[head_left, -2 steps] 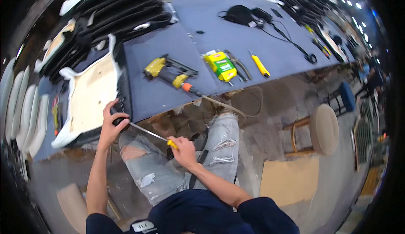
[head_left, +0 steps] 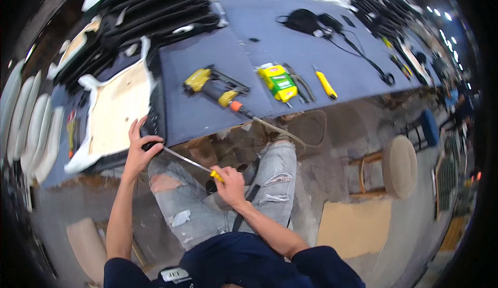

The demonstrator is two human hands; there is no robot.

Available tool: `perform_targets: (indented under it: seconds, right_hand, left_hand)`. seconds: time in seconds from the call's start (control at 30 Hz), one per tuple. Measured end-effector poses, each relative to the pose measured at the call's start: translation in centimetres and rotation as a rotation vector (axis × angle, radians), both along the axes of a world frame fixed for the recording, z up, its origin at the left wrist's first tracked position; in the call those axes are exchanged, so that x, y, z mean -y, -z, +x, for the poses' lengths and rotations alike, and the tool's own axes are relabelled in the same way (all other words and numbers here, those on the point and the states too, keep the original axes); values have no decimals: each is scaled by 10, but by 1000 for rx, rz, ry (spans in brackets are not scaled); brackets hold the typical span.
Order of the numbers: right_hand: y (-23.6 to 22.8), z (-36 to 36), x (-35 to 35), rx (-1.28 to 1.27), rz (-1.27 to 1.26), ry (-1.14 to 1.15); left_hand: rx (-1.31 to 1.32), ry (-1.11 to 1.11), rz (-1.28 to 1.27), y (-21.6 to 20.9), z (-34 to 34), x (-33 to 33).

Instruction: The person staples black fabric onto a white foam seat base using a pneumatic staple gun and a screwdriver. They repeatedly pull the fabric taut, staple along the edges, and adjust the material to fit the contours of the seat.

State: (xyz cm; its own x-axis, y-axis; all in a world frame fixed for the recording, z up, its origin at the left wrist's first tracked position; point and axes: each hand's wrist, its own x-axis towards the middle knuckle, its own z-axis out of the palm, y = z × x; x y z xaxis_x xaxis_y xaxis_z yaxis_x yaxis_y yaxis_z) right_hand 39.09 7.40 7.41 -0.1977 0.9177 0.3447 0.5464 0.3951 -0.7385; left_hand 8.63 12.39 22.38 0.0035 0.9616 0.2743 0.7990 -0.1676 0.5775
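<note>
A seat pad [head_left: 118,109] lies at the table's left, with a pale wooden board on top, white padding round its rim and black cover material along its side. My left hand [head_left: 139,145] grips the black cover [head_left: 150,131] at the pad's near right corner, thumb and fingers closing on it. In my right hand [head_left: 230,186] is a screwdriver [head_left: 188,161] with a yellow handle. Its long metal shaft slants up and left to that corner, close beside my left thumb. The tip is hidden against the black material.
To the right on the blue-grey table [head_left: 181,124] lie a yellow and black staple gun [head_left: 212,87] with a hose, a green-yellow box [head_left: 278,83], pliers [head_left: 301,83] and a yellow-handled tool [head_left: 326,84]. Black pads [head_left: 155,18] are stacked behind. A round-seated stool [head_left: 399,167] stands right.
The whole view has shifted slightly, with the table items appearing a little farther right. Both hands keep their grips, and the screwdriver stays against the pad's corner.
</note>
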Motion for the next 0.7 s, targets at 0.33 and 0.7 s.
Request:
perform_targets:
  seconds: [0.33,0.7]
  right_hand:
    - [-86,87,-74,-62,227,-77]
    - [-138,88,-254,528,316,140]
  left_hand:
    - [843,-254,352,28,82,89]
    - [579,-50,42,80,153,123]
